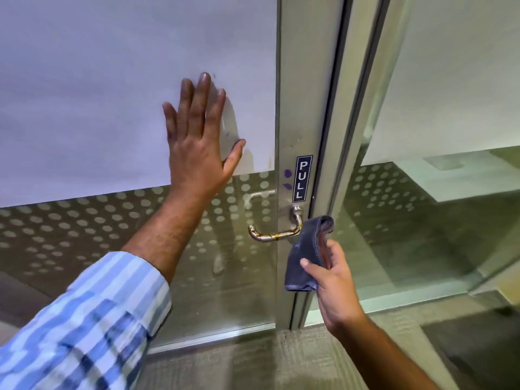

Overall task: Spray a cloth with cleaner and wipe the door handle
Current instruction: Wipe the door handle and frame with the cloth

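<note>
A metal lever door handle (274,233) with yellowish stains sticks out from the door's metal frame (304,80), just below a blue PULL sticker (301,178). My right hand (334,280) holds a folded dark blue cloth (308,254) right beside the handle's base; the cloth's top edge is next to the lever's bend. My left hand (199,139) lies flat, fingers spread, on the white sheet (112,80) covering the door's glass, up and left of the handle. No spray bottle is in view.
The glass door (112,235) has a dotted frosted band below the white sheet. To the right stands a fixed glass panel (422,220) with a room behind it. Grey carpet (267,361) covers the floor below.
</note>
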Demonstrator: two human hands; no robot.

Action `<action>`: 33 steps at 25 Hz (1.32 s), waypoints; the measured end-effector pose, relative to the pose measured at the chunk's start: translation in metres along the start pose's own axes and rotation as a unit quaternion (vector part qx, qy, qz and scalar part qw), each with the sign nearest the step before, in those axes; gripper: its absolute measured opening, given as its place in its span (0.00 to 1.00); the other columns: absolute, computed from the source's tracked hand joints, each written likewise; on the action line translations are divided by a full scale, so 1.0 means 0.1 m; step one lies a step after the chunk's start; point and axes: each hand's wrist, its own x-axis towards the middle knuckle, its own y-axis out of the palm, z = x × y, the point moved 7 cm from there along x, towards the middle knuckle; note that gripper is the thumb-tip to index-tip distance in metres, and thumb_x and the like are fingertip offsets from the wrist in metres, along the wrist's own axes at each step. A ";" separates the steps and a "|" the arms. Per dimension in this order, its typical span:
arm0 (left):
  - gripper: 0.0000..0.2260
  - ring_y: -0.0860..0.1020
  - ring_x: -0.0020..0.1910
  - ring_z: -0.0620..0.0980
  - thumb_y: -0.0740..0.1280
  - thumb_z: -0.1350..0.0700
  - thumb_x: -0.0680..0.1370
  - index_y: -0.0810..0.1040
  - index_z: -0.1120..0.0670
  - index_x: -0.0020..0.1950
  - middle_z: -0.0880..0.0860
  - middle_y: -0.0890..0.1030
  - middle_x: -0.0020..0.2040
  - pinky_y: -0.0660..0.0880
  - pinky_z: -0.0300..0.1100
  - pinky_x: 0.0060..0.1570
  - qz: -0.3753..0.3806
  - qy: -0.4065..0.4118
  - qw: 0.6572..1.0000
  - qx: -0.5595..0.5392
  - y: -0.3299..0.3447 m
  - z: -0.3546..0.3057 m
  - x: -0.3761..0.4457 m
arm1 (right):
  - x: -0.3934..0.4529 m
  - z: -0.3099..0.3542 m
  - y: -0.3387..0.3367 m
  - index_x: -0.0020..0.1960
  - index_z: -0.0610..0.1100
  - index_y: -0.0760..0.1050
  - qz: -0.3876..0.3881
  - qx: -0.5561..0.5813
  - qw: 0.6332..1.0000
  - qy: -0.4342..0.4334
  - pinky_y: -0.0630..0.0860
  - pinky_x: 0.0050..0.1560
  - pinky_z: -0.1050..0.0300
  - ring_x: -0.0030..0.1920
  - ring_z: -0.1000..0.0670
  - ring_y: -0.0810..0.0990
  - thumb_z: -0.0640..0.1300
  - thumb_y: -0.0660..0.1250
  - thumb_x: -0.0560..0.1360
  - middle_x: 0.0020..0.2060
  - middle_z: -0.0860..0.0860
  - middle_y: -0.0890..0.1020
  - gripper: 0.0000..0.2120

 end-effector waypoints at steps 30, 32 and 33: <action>0.34 0.69 0.78 0.70 0.66 0.39 0.82 0.70 0.58 0.82 0.65 0.72 0.79 0.61 0.74 0.75 -0.078 -0.010 0.988 0.133 0.27 0.04 -0.01 | 0.39 -0.36 0.77 0.86 0.51 0.52 0.170 -0.743 0.494 -0.419 0.54 0.82 0.34 0.84 0.45 0.60 0.42 0.67 0.76 0.85 0.48 0.59 0.43; 0.34 0.69 0.78 0.70 0.67 0.39 0.81 0.70 0.58 0.82 0.65 0.72 0.80 0.61 0.74 0.75 -0.077 -0.014 0.988 0.132 0.27 0.04 -0.01 | 0.43 -0.28 0.58 0.86 0.53 0.54 0.149 -0.755 0.470 -0.433 0.61 0.77 0.29 0.83 0.45 0.64 0.44 0.67 0.75 0.85 0.49 0.62 0.42; 0.34 0.69 0.79 0.70 0.66 0.39 0.81 0.70 0.58 0.82 0.65 0.71 0.80 0.60 0.74 0.75 -0.076 -0.016 0.988 0.130 0.27 0.04 -0.01 | 0.46 -0.24 0.49 0.85 0.53 0.55 0.136 -0.758 0.466 -0.436 0.63 0.75 0.29 0.82 0.46 0.66 0.44 0.67 0.74 0.84 0.50 0.64 0.42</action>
